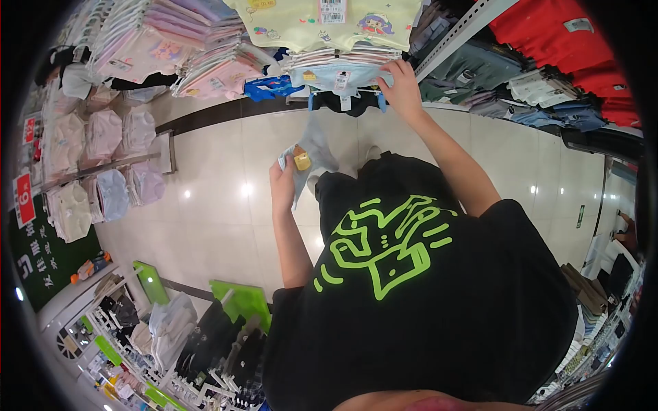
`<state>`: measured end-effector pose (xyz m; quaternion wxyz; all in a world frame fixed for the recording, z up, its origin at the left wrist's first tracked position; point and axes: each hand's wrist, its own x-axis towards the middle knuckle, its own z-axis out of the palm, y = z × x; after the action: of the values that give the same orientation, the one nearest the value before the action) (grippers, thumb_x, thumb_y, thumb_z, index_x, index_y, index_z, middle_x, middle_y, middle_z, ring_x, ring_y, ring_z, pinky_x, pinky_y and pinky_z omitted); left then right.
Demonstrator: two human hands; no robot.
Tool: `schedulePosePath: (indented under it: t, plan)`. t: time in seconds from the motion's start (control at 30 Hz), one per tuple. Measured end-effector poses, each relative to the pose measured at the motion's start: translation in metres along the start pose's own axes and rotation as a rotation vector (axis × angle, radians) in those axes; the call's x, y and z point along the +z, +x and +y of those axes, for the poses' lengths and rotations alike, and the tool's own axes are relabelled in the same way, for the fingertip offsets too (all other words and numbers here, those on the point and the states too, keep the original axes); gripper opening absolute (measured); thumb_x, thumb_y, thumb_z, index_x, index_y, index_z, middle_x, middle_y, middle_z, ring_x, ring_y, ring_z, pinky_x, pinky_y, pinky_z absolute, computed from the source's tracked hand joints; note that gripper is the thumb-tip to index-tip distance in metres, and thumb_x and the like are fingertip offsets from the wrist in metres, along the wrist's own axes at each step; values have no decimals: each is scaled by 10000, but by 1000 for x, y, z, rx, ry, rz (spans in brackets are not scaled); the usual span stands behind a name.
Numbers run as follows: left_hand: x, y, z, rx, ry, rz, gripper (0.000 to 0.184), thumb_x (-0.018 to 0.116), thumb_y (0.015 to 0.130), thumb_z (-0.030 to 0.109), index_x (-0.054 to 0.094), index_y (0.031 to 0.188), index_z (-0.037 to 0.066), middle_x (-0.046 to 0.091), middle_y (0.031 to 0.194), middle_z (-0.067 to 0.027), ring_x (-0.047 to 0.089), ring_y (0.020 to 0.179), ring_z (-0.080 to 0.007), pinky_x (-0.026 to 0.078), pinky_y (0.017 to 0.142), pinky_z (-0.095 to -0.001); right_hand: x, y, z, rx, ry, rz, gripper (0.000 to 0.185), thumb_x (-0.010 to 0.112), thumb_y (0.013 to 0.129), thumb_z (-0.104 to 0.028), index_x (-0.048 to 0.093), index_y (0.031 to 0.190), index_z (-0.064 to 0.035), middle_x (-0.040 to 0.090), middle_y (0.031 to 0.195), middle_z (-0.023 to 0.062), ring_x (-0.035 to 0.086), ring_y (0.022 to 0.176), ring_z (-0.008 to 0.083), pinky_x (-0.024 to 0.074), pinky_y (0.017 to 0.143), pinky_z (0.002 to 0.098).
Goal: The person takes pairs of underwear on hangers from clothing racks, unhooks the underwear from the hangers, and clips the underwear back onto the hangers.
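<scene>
Off to the left over the floor, my left hand (282,179) is closed on a pair of light blue underpants (314,145) with a yellow print. The cloth hangs loosely from the fingers. Farther forward, my right hand (401,89) grips the right edge of similar light blue underpants (370,73) hanging on the rack, thumb below and fingers above. These carry a white barcode tag and a small yellow print. Above them hangs a pale yellow printed garment (288,27) in a stack. Below is a black garment (345,101) with a white tag.
Pink and lilac garments (161,51) hang at the front left. Red shirts (558,34) and grey-green clothes (469,68) hang at the right, past a white metal rail (459,41). Another clothes rack with green panels (240,301) stands at the lower left. Pale floor tiles (219,157) lie between.
</scene>
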<state>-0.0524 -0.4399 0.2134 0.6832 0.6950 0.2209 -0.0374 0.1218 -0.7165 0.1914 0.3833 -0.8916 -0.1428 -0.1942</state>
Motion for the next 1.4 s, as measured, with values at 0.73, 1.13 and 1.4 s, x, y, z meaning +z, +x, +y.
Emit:
schedulePosePath:
  t: [0.73, 1.13, 1.4]
  plan:
    - [-46, 14, 44, 82, -155, 43, 257, 385, 947, 209, 472, 1067, -1, 555, 1000, -86, 552, 868, -156, 459, 756, -295, 22, 25, 11, -84, -281, -267, 152, 491, 823, -148, 457, 930, -46, 584, 905, 126, 551, 895, 313, 426, 773, 406]
    - [-111, 36, 161, 112, -207, -89, 298, 503, 899, 204, 472, 1092, -21, 602, 902, -70, 596, 770, -124, 493, 645, -256, -1, -18, -82, 11, 225, -205, 137, 535, 798, -42, 488, 926, -35, 591, 740, 138, 588, 691, 314, 455, 587, 375]
    - [-73, -8, 190, 483, 76, -66, 203, 510, 898, 191, 506, 1060, 68, 595, 838, -42, 539, 723, -62, 418, 597, -200, -14, -26, -184, 158, 568, -112, 105, 496, 834, -8, 556, 920, -15, 555, 652, 9, 491, 566, 42, 337, 486, 182]
